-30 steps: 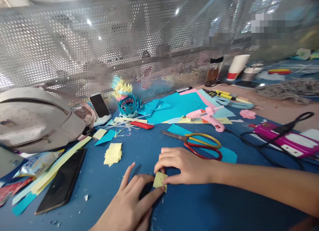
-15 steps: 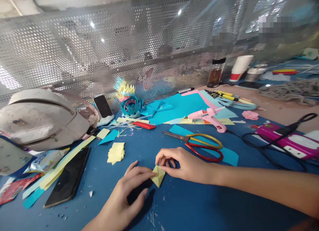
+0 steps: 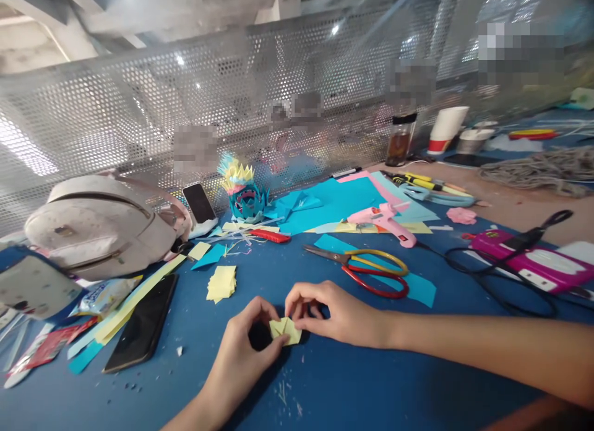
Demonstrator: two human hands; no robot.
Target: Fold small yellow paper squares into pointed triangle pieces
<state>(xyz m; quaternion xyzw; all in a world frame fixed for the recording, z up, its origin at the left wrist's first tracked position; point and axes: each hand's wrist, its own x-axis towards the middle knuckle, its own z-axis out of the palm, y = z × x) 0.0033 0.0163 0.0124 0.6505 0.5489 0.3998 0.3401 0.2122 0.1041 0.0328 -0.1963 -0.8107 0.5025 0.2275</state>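
A small folded piece of yellow paper [image 3: 285,329] lies between my two hands, low over the blue table. My left hand [image 3: 253,338] pinches its left side, the thumb on the near edge and the fingers behind. On the opposite side, my right hand [image 3: 325,310] grips the paper's right edge between thumb and curled fingers. Creases show on its upper face. A stack of yellow paper squares [image 3: 221,283] sits beyond my left hand. Scissors [image 3: 371,267] with one yellow and one red handle lie beyond my right hand, partly over blue paper [image 3: 420,288].
A pink glue gun [image 3: 385,220] and its black cord lie at right, near a magenta power strip [image 3: 533,257]. A red cutter [image 3: 270,235] and a folded-paper model [image 3: 245,192] stand farther back. At left are a black phone [image 3: 143,326] and a backpack [image 3: 102,226].
My left thumb has come up onto the near edge of the yellow paper, and the left fingers have curled behind it. The paper has turned slightly. The view has shifted a little.
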